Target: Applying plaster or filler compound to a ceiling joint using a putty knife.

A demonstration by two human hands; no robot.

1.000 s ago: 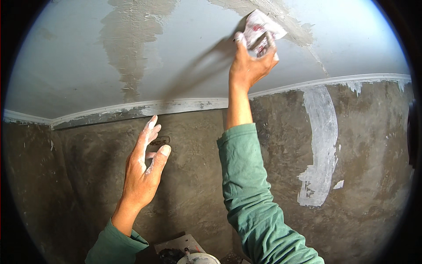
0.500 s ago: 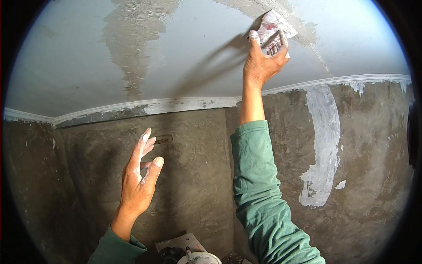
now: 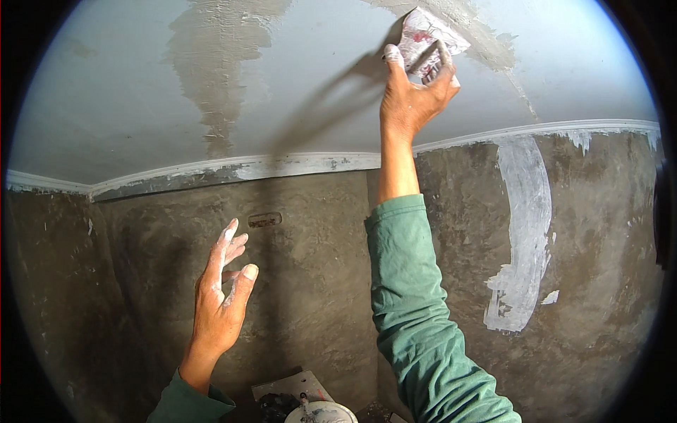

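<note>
My right hand reaches up to the ceiling, its fingers closed on a dusty whitish sheet of sandpaper with reddish marks. The sheet lies against the ceiling beside a grey putty band that runs along at the upper right. White dust coats the thumb and fingertips. Lower down on the left, my left hand hangs in the air before the wall, touching nothing. Its fingers are apart and whitened with dust.
A wider putty patch marks the ceiling on the left. White cornice runs along the top of the rough brown wall, which has a recessed box and a white stripe. Below stand a white bucket and a pale board.
My right hand has slid the sandpaper slightly left and toward the upper edge of the picture. My left hand has sunk a little, its fingers still apart.
</note>
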